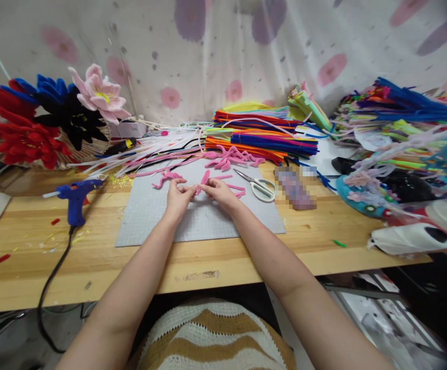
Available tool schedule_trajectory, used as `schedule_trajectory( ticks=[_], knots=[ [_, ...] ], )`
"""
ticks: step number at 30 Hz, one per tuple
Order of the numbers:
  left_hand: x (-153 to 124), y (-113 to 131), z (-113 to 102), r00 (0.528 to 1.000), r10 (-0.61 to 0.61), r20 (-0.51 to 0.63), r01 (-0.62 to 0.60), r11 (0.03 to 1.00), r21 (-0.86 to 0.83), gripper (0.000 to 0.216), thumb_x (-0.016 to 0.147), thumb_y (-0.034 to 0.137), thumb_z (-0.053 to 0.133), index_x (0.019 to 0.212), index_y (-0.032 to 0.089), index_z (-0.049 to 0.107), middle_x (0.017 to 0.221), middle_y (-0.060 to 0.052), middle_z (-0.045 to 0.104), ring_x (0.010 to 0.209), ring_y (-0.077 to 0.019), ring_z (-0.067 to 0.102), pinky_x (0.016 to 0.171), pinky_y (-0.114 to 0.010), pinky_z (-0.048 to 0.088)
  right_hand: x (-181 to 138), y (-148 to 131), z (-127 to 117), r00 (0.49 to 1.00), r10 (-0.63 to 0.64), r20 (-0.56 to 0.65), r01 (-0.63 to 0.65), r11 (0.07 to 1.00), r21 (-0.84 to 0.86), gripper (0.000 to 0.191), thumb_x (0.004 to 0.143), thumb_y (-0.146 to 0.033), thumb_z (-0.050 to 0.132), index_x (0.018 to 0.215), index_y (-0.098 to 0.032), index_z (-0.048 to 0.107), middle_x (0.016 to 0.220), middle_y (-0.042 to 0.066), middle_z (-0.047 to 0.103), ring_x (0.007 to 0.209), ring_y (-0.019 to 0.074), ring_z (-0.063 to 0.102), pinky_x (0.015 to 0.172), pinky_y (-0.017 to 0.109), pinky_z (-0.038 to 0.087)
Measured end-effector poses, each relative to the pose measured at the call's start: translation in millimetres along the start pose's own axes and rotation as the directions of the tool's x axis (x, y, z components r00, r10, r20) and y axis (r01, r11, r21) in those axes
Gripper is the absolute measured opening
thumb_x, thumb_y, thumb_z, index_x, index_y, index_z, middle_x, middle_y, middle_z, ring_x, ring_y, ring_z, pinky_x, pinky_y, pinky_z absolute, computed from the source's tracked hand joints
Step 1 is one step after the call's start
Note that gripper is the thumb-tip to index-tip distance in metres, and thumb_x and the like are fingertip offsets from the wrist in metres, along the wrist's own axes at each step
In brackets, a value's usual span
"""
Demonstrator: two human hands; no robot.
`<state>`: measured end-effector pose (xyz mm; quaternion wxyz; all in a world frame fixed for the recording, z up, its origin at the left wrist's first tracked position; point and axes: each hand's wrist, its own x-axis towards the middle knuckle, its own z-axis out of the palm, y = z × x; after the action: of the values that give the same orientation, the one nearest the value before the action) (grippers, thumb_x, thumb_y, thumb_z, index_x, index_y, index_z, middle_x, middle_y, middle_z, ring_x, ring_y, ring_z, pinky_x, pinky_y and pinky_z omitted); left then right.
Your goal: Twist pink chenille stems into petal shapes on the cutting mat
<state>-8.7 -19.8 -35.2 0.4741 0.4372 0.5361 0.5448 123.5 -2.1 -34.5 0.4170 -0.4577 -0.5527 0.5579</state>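
Over the grey cutting mat (146, 221), my left hand (180, 196) and my right hand (220, 191) meet with fingertips close together. Both pinch a pink pipe cleaner piece (205, 178), which stands up between them; its lower end is partly hidden by my fingers. Left of it lies a bent pink pipe cleaner shape (166, 177). Cut pink pipe cleaner lengths (238, 188) rest just beyond my right hand. Scissors with white handles (262, 190) lie on the mat's right side. A pile of pink looped pieces (231, 157) sits at the mat's back edge.
A blue glue gun (76, 200) stands at the left, its cord hanging over the table edge. Bundles of coloured pipe cleaners (262, 133) line the back. Fuzzy flowers (100, 95) fill the far left. A pixelated object (296, 187) and a white roll (404, 238) lie right.
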Motion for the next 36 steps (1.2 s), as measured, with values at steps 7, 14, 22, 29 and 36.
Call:
schedule_trajectory(
  ticks=[7, 14, 22, 29, 36],
  knots=[
    [-12.3, 3.7, 2.3, 0.861, 0.506, 0.044, -0.461, 0.741, 0.489, 0.01, 0.074, 0.031, 0.06, 0.078, 0.023, 0.062, 0.085, -0.005, 0.061, 0.091, -0.0215, 0.053, 0.08, -0.03, 0.037, 10.6, 9.1, 4.8, 0.976, -0.041, -0.214, 0.051, 0.998, 0.044, 0.034, 0.056, -0.045, 0.065, 0.058, -0.018, 0.045, 0.053, -0.005, 0.04, 0.053, 0.0074, 0.036, 0.05, 0.022, 0.027],
    [-11.6, 2.6, 6.8, 0.862, 0.504, 0.051, -0.434, 0.682, 0.589, 0.013, 0.075, 0.035, 0.06, 0.078, 0.025, 0.068, 0.086, -0.007, 0.066, 0.091, -0.0249, 0.057, 0.079, -0.032, 0.038, 8.6, 6.4, 7.5, 0.954, -0.018, -0.298, 0.063, 0.988, 0.143, 0.033, 0.054, -0.043, 0.065, 0.054, -0.018, 0.043, 0.053, -0.005, 0.04, 0.054, 0.0078, 0.037, 0.051, 0.023, 0.027],
    [-9.0, -0.5, 11.2, 0.968, 0.245, -0.053, -0.206, 0.899, 0.385, 0.015, 0.071, 0.031, 0.062, 0.078, 0.02, 0.07, 0.08, -0.005, 0.069, 0.076, -0.018, 0.061, 0.073, -0.029, 0.043, 7.3, 7.9, 5.3, 0.955, -0.189, -0.228, 0.206, 0.977, 0.053, 0.026, 0.059, -0.037, 0.063, 0.056, -0.017, 0.046, 0.053, -0.005, 0.04, 0.053, 0.0078, 0.036, 0.055, 0.024, 0.03],
    [-2.5, 4.0, 10.5, 0.978, -0.189, 0.09, 0.189, 0.982, 0.007, 0.018, 0.057, 0.026, 0.07, 0.067, 0.012, 0.065, 0.061, -0.003, 0.064, 0.057, -0.0116, 0.058, 0.048, -0.02, 0.043, 8.0, 5.7, -7.9, 0.932, -0.359, -0.049, 0.333, 0.901, -0.28, 0.019, 0.066, -0.031, 0.059, 0.058, -0.017, 0.049, 0.059, -0.003, 0.043, 0.059, 0.0098, 0.038, 0.058, 0.025, 0.03],
    [-4.8, 5.9, 8.7, 0.954, -0.233, 0.187, 0.236, 0.972, 0.006, 0.015, 0.058, 0.022, 0.071, 0.059, 0.012, 0.061, 0.055, 0.001, 0.058, 0.049, -0.0065, 0.051, 0.044, -0.017, 0.042, 8.1, 1.8, -9.4, 0.978, -0.208, 0.027, 0.209, 0.956, -0.204, 0.019, 0.064, -0.031, 0.058, 0.06, -0.016, 0.049, 0.058, -0.004, 0.046, 0.059, 0.0097, 0.041, 0.058, 0.025, 0.031]
  ],
)
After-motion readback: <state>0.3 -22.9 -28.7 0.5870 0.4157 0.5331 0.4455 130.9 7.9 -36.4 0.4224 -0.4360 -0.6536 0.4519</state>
